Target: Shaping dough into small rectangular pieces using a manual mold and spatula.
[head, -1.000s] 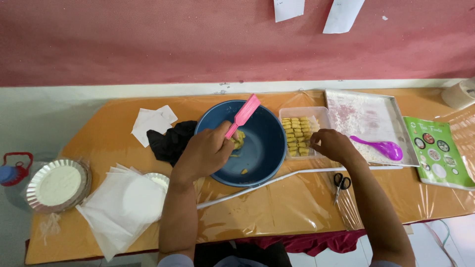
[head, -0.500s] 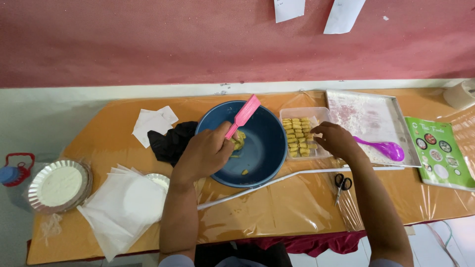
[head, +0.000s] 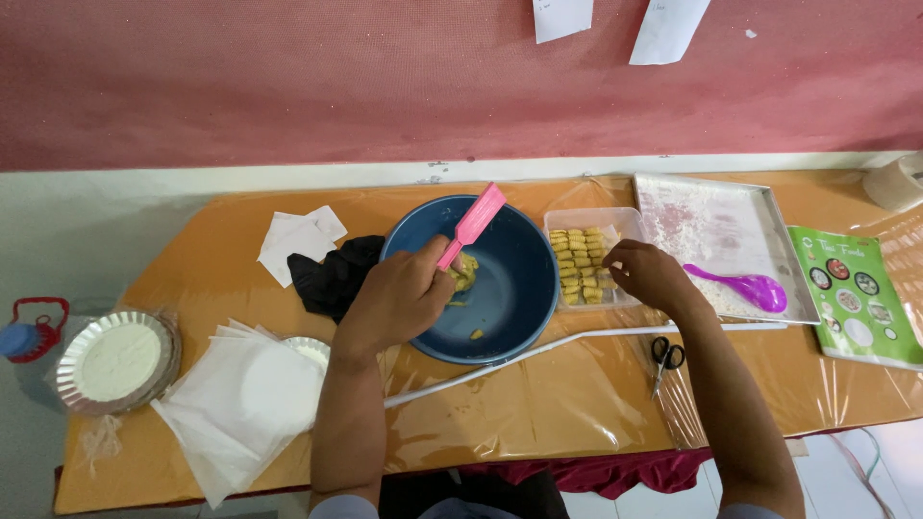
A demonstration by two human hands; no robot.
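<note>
1. Since the earlier picture the right hand (head: pixel 646 274) has slid left from the purple spoon's side onto the near right corner of the clear box; the left hand has stayed in the bowl.
2. Orange plastic-covered table (head: pixel 538 413) runs along a red wall and carries everything.
3. Metal baking tray (head: pixel 716 226), dusted with white flour, sits at the table's far right edge, with a purple spoon (head: pixel 745 286) resting in it, within reach of the right hand.
4. Blue bowl (head: pixel 514 288) stands at the middle of the far edge, a little yellow dough left in its bottom.
5. Stack of white paper sheets (head: pixel 240 404) lies at the near left corner, beside a foil plate (head: pixel 115 360) at the left edge.
6. Clear box (head: pixel 586 259) touches the bowl's right side; rows of small yellow dough pieces (head: pixel 577 264) fill it neatly, so they stay apart.
7. Left hand (head: pixel 399 300) is curled around the handle of a pink scraper (head: pixel 471 226), whose blade tilts up over the bowl's far rim.
8. Right hand's fingertips are pinched together over the dough rows; whether they hold a piece cannot be told.
9. Scissors (head: pixel 665 358) lie closed near the front edge, right of a white rod.
</note>
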